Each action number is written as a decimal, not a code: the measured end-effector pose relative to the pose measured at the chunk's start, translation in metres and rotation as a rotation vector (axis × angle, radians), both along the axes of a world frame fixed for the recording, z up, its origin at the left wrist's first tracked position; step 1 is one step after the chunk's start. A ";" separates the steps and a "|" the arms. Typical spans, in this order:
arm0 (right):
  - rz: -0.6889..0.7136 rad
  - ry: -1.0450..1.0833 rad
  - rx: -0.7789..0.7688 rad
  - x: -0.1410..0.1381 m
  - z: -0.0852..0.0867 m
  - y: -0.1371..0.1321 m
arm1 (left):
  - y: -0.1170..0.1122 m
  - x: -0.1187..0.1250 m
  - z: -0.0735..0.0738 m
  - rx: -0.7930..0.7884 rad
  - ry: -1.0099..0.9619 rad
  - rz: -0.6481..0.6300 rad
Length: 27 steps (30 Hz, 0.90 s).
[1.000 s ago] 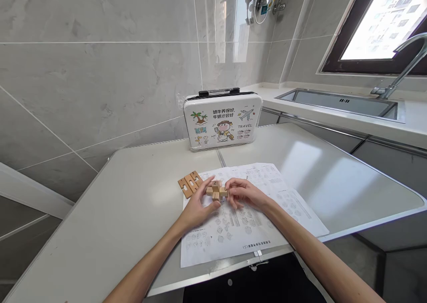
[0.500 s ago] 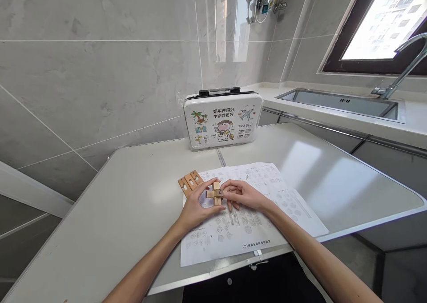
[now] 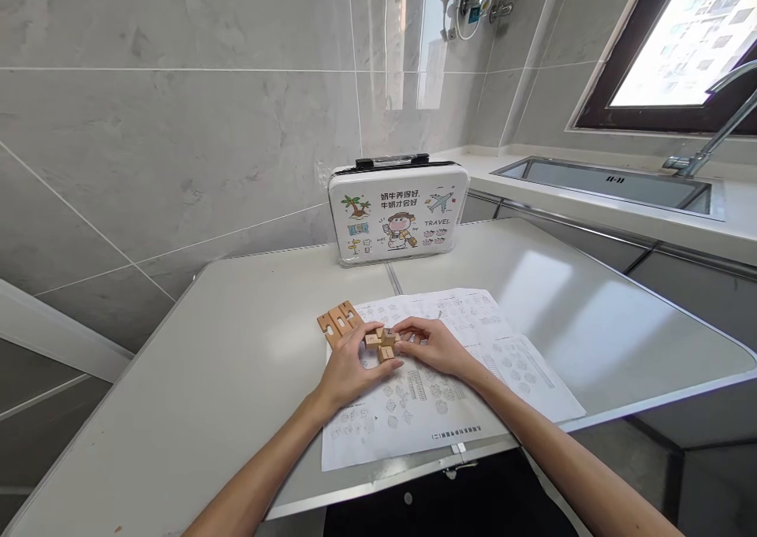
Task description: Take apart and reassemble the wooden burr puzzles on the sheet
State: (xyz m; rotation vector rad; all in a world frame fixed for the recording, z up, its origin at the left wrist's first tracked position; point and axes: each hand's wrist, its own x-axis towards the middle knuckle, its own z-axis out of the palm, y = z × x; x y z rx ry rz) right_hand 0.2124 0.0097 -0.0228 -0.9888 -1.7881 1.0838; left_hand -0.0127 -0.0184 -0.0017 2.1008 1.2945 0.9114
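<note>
Between my two hands is a wooden burr puzzle (image 3: 385, 352), its interlocked bars crossing one another, with a dark mark on one bar's end. My left hand (image 3: 351, 367) curls around its left side, fingers behind and thumb along the near edge. From the right, my right hand (image 3: 430, 343) pinches the puzzle with thumb and fingertips. Just behind my left hand lie several notched wooden pieces (image 3: 339, 321) side by side. Under everything spreads a white paper sheet (image 3: 473, 399) printed with small puzzle diagrams. Some of the puzzle is hidden by my fingers.
A white carry case (image 3: 399, 214) with cartoon prints stands upright at the back of the light table (image 3: 236, 348). On the right are a counter with a sink (image 3: 603, 184) and a faucet (image 3: 698, 151). Grey tiled wall rises behind.
The burr puzzle has turned and tipped in my hands, so different bar faces show now. Both hands stay on it in nearly the same place. The view has shifted slightly.
</note>
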 end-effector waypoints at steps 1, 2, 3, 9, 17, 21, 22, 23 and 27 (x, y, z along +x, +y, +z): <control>0.003 0.009 -0.005 0.000 0.000 0.000 | 0.000 0.000 0.001 -0.020 0.008 0.001; 0.011 0.021 -0.014 -0.001 -0.001 0.000 | -0.001 0.000 0.001 -0.039 0.019 0.000; 0.023 0.036 -0.025 -0.001 -0.001 0.000 | -0.001 0.001 0.002 -0.057 0.030 -0.002; 0.054 0.065 -0.022 -0.002 0.003 -0.002 | -0.002 0.004 0.004 -0.147 0.004 -0.017; 0.125 -0.062 0.242 -0.004 -0.002 -0.005 | 0.001 0.003 -0.002 -0.214 -0.082 -0.097; 0.105 -0.081 0.282 -0.007 -0.005 -0.008 | -0.001 0.004 0.001 -0.224 -0.070 -0.127; 0.098 -0.082 0.291 -0.008 -0.005 -0.009 | -0.001 0.005 0.002 -0.226 -0.077 -0.129; 0.090 -0.080 0.296 -0.008 -0.004 -0.010 | -0.002 0.005 0.002 -0.229 -0.087 -0.128; 0.100 -0.055 0.279 -0.009 0.003 -0.011 | 0.000 0.004 0.003 -0.253 -0.126 -0.095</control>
